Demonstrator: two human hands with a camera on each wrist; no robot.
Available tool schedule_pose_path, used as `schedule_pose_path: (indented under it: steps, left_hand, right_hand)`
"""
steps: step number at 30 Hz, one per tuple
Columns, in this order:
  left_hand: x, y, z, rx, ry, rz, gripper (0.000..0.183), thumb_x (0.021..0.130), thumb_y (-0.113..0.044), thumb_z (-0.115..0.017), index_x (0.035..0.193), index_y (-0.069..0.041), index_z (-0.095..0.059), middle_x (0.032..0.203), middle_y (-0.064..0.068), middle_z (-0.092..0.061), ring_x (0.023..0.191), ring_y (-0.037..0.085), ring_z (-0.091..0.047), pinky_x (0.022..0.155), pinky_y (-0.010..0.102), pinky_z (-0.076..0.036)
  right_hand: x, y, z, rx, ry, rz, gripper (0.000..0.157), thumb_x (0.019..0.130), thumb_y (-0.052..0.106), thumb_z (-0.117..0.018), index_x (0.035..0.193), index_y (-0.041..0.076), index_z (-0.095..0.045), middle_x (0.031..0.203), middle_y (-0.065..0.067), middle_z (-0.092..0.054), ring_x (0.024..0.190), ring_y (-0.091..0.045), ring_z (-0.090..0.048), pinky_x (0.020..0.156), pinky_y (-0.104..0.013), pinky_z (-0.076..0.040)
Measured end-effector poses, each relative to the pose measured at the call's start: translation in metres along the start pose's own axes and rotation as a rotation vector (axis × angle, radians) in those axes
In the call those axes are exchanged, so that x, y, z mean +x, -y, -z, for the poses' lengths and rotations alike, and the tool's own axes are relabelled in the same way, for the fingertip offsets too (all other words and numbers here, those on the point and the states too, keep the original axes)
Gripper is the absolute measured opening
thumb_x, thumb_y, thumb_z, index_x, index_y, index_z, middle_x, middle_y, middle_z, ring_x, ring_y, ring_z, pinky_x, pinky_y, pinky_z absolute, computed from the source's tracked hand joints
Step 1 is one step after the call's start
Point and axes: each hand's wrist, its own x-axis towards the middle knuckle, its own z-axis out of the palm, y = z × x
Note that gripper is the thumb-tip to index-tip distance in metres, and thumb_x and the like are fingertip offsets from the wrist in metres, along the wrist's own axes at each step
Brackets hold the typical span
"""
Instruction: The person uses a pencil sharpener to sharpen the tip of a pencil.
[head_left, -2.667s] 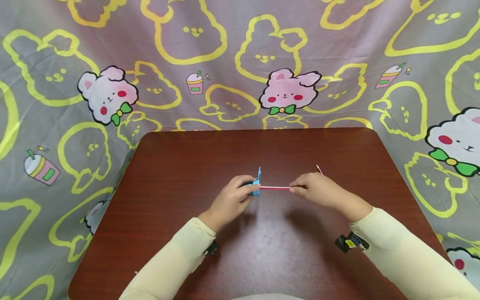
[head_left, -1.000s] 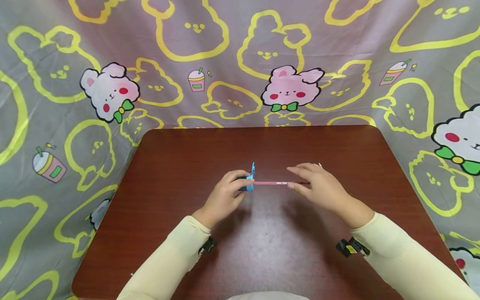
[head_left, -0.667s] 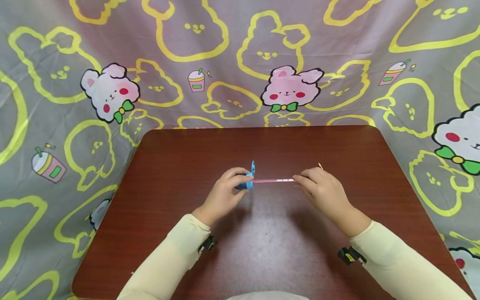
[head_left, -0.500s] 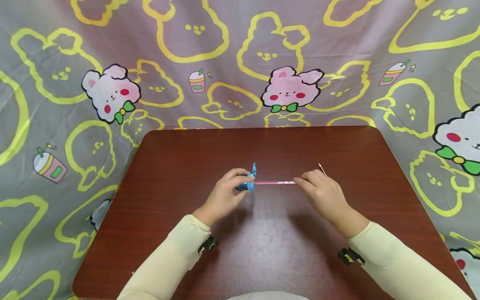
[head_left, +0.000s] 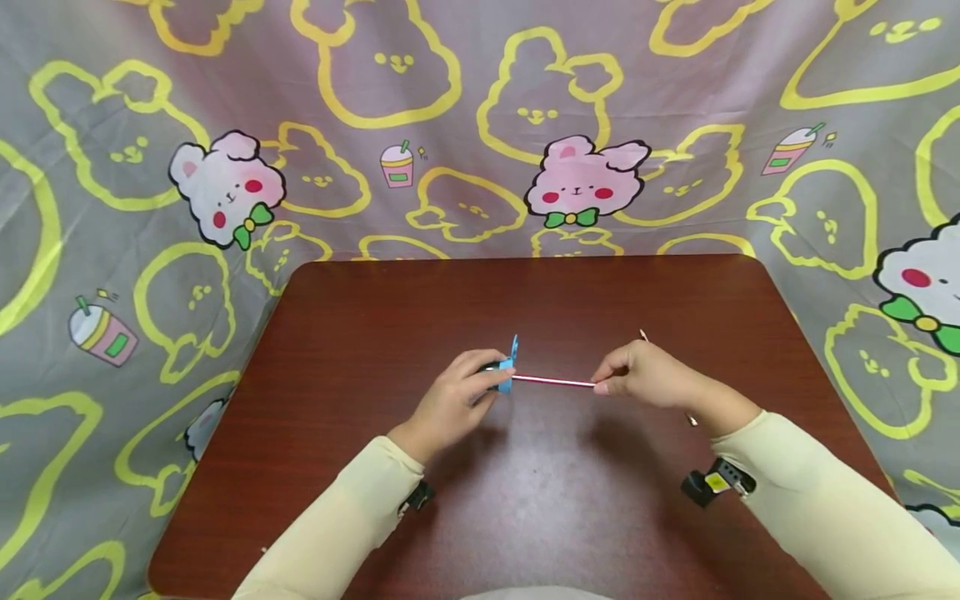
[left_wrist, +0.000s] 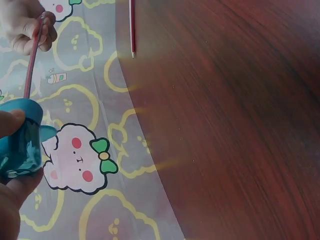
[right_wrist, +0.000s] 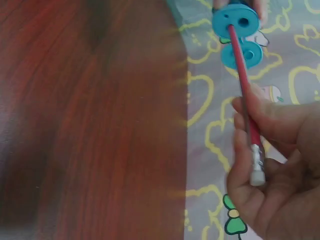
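Gripped in my left hand is a blue pencil sharpener with a see-through body, its round lid flipped up. The sharpener's face has two holes of different size. A red pencil has its front end in the smaller hole, so its point is hidden. My right hand pinches this pencil between thumb and fingers, and the white eraser end lies inside the palm. Both things are held up above the table.
A second red pencil lies on the brown table, partly hidden beneath my right hand and wrist in the head view. A patterned curtain hangs behind and beside the table. A tiny pale speck lies near my left sleeve.
My right fingers spread off the pencil about a second ago, then closed on it again. Since then the right hand has rolled over and lowered slightly, tilting the pencil. The left hand barely moved.
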Motion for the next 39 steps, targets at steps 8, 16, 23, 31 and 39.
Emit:
schedule_pose_path:
  steps: [8,16,23,31,39]
  left_hand:
    - [0.002,0.001,-0.002,-0.004,-0.043,-0.062,0.030,0.071,0.007,-0.066,0.099,-0.005,-0.068,0.105,0.010,-0.059,0.102,0.024,-0.052,0.091,0.027,-0.043]
    - [0.005,0.003,-0.006,-0.070,0.000,0.125,0.034,0.072,0.003,-0.070,0.104,-0.007,-0.067,0.107,0.004,-0.058,0.101,0.018,-0.052,0.078,0.018,-0.047]
    - [0.007,0.004,-0.005,-0.036,0.002,0.043,0.032,0.071,0.006,-0.068,0.101,-0.007,-0.068,0.105,0.005,-0.060,0.102,0.020,-0.052,0.089,0.023,-0.043]
    - [0.006,0.003,-0.005,-0.022,-0.010,-0.068,0.030,0.070,0.010,-0.066,0.096,-0.005,-0.068,0.104,0.008,-0.061,0.102,0.022,-0.053,0.092,0.025,-0.042]
    - [0.009,0.004,-0.005,-0.019,-0.007,0.070,0.031,0.073,0.004,-0.067,0.102,-0.007,-0.068,0.104,0.005,-0.060,0.100,0.019,-0.052,0.087,0.022,-0.044]
  right_hand:
    - [0.004,-0.004,0.003,0.055,0.060,-0.039,0.006,0.078,0.011,-0.067,0.081,0.008,-0.071,0.072,0.000,-0.063,0.063,-0.008,-0.051,0.054,-0.023,-0.043]
    - [-0.004,0.000,-0.020,-0.556,-0.387,0.330,0.018,0.075,0.020,-0.071,0.091,0.010,-0.070,0.072,0.004,-0.056,0.066,-0.013,-0.053,0.052,-0.029,-0.046]
    - [-0.006,0.003,-0.025,-0.438,-0.275,0.265,0.008,0.077,0.017,-0.068,0.081,0.010,-0.070,0.065,0.007,-0.061,0.059,-0.011,-0.057,0.051,-0.029,-0.048]
    - [0.001,-0.001,-0.010,0.130,0.218,-0.029,0.019,0.088,0.020,-0.056,0.075,0.009,-0.066,0.055,0.002,-0.051,0.046,-0.007,-0.042,0.040,-0.020,-0.033]
    - [-0.005,0.007,-0.016,-0.413,-0.237,0.130,0.046,0.076,0.036,-0.069,0.114,0.012,-0.062,0.101,-0.003,-0.062,0.094,-0.020,-0.057,0.083,-0.046,-0.046]
